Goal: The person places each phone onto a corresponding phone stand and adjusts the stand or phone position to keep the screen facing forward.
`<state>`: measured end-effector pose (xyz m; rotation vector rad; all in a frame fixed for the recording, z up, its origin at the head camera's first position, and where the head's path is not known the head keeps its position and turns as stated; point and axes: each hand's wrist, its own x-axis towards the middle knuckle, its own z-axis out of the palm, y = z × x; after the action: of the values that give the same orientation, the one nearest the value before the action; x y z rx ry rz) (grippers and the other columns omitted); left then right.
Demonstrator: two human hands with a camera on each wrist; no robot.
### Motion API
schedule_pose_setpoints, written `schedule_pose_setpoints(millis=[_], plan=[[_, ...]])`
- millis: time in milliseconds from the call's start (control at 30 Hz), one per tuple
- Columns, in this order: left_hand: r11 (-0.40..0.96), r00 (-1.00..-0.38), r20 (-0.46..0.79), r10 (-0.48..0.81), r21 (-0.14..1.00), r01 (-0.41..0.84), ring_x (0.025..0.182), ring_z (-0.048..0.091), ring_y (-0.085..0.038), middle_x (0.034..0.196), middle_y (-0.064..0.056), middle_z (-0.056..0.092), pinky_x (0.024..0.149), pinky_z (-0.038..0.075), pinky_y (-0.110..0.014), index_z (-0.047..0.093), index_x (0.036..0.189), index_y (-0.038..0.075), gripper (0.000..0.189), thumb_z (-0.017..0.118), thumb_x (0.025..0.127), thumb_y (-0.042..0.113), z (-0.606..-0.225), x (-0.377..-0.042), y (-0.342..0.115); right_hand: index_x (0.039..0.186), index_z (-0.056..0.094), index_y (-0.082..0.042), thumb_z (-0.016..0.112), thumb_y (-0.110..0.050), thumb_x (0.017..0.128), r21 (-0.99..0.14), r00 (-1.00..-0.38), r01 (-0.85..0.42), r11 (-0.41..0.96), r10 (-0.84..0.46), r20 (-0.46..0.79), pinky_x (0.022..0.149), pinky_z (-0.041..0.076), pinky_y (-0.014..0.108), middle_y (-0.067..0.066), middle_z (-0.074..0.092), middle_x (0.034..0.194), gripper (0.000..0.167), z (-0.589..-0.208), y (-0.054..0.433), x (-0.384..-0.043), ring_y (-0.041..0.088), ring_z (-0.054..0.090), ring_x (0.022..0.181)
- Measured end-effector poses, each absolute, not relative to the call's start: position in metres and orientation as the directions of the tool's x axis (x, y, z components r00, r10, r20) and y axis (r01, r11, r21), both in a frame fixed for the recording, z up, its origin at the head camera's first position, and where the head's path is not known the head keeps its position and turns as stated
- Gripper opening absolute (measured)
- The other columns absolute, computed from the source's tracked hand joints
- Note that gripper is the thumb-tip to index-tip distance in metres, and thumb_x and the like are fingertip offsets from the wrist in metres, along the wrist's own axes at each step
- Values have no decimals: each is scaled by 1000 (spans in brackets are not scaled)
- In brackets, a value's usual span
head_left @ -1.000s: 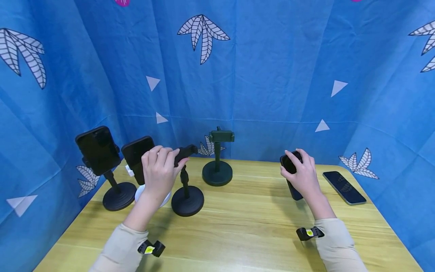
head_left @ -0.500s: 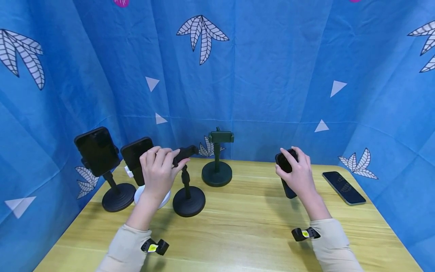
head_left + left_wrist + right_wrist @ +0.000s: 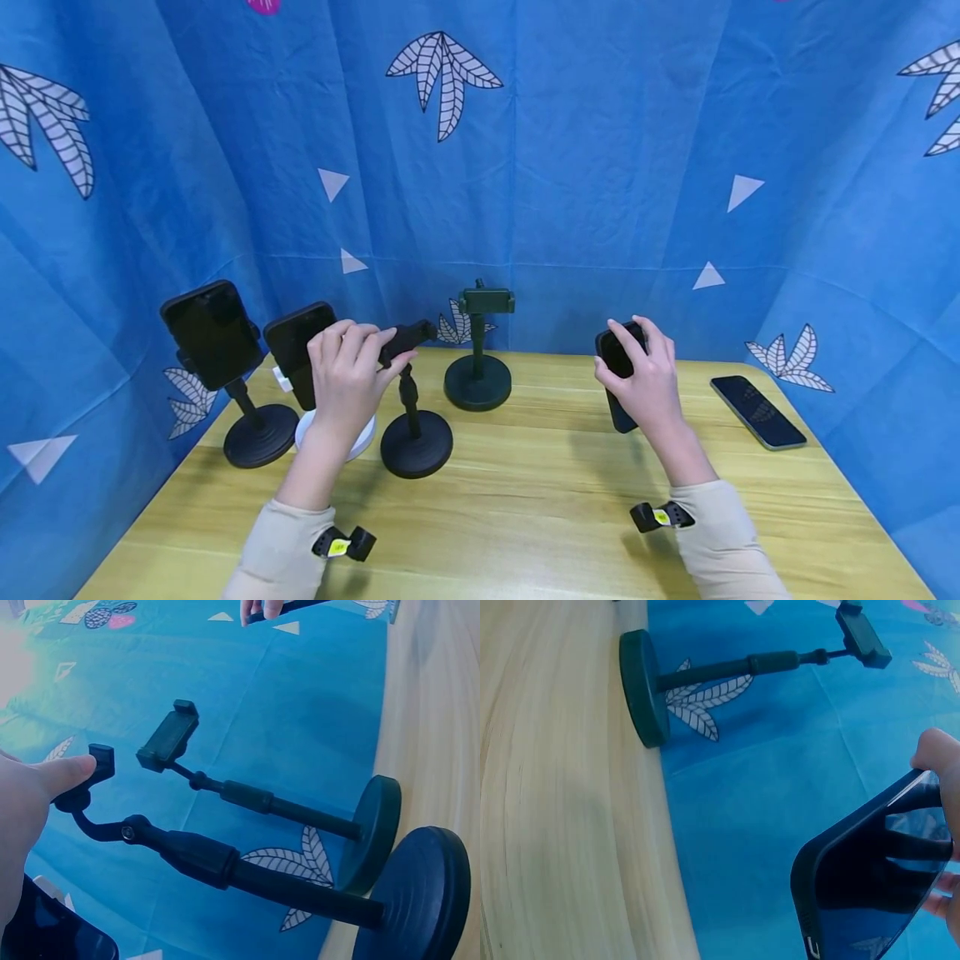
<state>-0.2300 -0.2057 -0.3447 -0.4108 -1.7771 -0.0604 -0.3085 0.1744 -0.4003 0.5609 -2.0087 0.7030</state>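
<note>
My left hand (image 3: 347,371) grips the clamp head of a black phone stand (image 3: 417,444), whose round base is on the table. In the left wrist view the thumb presses on the clamp, and the stand's jointed neck and post (image 3: 199,859) show plainly. My right hand (image 3: 651,385) holds a black smartphone (image 3: 620,411) by its edges, raised over the table on the right. The right wrist view shows the phone's dark, glossy screen (image 3: 862,889) reflecting the fingers. Between the hands, farther back, stands a dark green phone stand (image 3: 478,385) with a bare clamp.
At the left, one phone (image 3: 213,337) sits in a black stand (image 3: 260,435) and another phone (image 3: 292,342) in a white stand (image 3: 363,442). A further phone (image 3: 757,412) lies flat at the table's right. A blue curtain (image 3: 600,167) hangs behind the wooden table (image 3: 510,517).
My right hand has moved left with the smartphone, a little nearer the stands. My left hand keeps its grip on the black phone stand, which has barely shifted.
</note>
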Motion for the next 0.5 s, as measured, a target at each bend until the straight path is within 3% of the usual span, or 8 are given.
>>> schedule_pose_setpoints(millis=[500], plan=[[926, -262, 917, 300, -214, 313, 97, 50, -35, 99, -14, 65, 82, 33, -51, 72, 104, 6, 46, 85, 71, 36, -341, -222, -214, 127, 65, -12, 72, -24, 77, -235, -390, -691, 684, -80, 917, 77, 47, 55, 29, 52, 132, 51, -387, 150, -299, 46, 51, 109]])
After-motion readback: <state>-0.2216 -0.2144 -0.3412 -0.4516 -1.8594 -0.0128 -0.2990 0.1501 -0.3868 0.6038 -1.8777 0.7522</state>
